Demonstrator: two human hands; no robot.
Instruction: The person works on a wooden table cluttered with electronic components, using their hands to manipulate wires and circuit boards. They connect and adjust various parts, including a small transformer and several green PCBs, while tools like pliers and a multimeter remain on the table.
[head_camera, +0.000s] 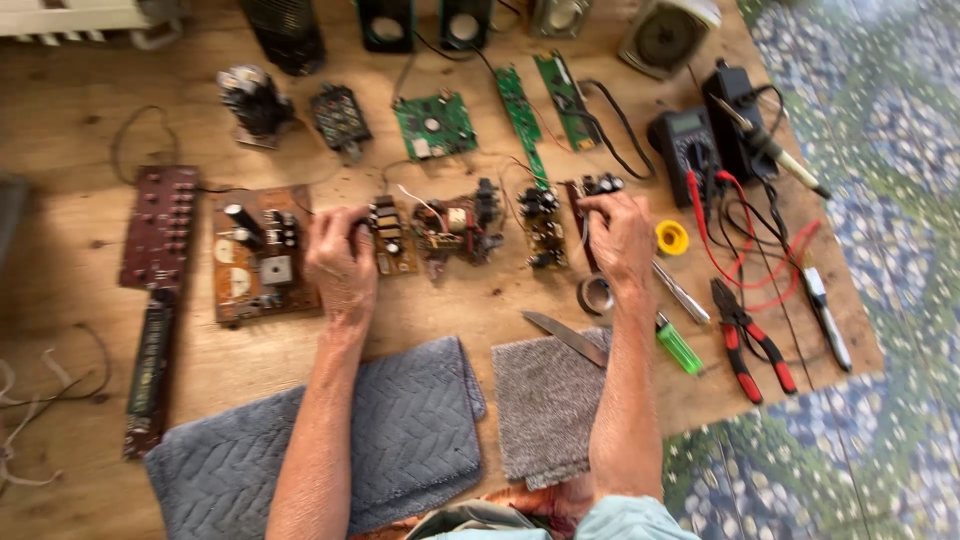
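Left grip: the left hand curls its fingers onto the edge of a small brown circuit board, pinching it, seemingly to steady it.
Right grip: the right hand pinches the top of a narrow dark board stood on edge, beside another brown board.
Between the hands: a wired part with coils lies flat on the wooden table.
Near the right hand: tape roll, knife, green-handled screwdriver, red pliers, all within reach.
Front edge: two grey cloths lie under the forearms, probably as padding.
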